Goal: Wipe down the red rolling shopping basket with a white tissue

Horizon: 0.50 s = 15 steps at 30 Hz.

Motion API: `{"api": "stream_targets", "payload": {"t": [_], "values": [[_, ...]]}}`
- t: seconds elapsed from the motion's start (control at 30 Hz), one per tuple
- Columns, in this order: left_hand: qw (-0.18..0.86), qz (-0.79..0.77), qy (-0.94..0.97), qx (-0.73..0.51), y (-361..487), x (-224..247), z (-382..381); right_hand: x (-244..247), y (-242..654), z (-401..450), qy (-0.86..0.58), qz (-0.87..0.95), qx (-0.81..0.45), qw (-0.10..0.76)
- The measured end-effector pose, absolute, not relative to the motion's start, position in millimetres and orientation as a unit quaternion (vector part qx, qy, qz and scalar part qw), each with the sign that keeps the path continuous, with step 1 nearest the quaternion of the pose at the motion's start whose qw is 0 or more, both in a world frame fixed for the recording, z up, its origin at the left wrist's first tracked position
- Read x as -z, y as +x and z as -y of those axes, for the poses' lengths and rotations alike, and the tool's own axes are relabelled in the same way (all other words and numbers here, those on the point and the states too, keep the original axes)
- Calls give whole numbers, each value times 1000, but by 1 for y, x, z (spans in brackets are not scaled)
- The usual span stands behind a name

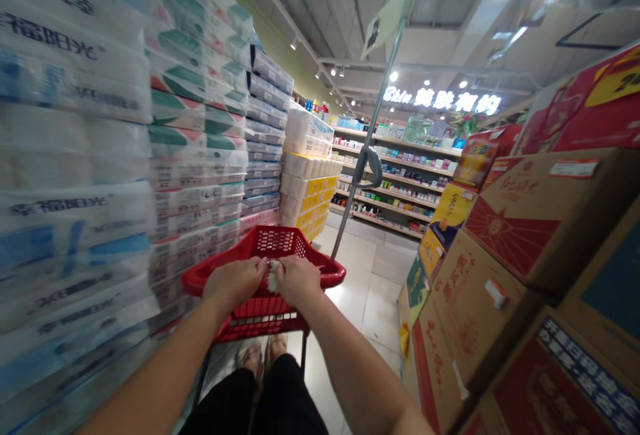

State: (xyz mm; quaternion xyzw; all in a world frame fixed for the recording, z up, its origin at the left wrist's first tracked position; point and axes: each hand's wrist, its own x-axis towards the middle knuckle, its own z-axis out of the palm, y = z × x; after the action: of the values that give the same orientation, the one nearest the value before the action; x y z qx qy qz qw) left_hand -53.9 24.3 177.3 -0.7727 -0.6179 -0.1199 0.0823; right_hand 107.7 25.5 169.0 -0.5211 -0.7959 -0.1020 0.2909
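Observation:
In front of me is a red plastic shopping cart [283,240] with a perforated basket. My left hand [234,283] is closed on the near rim of the cart, fingers wrapped over it. Right beside it, my right hand [301,280] is closed on the same rim. A small crumpled white thing [273,278], perhaps tissue, shows between the two hands against the right fingers; I cannot tell whether it is held or fixed to the cart. From the cart's right side rises a metal pole [379,102] with a grey hook-like fitting [369,167] and a pale flag at its top.
Tall stacks of wrapped tissue packs [197,128] line the left side, close to the cart. Stacked cardboard cartons [480,302] line the right. A tiled aisle floor [373,268] runs ahead to shelves of small products [400,175] under a lit sign.

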Motion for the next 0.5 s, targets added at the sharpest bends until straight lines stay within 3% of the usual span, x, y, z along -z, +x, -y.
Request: {"api": "stream_targets", "payload": {"t": [0.17,0.4,0.5], "values": [[134,617,-770,88,-53,-176,-25,-151,113,-18,-477,783,176,358],[111,620,-772,84,-44,-180,-26,-167,127,-27,-498,807,92,305],[86,648,-750,98,-38,-181,-25,-161,132,-25,-493,797,114,330]]}}
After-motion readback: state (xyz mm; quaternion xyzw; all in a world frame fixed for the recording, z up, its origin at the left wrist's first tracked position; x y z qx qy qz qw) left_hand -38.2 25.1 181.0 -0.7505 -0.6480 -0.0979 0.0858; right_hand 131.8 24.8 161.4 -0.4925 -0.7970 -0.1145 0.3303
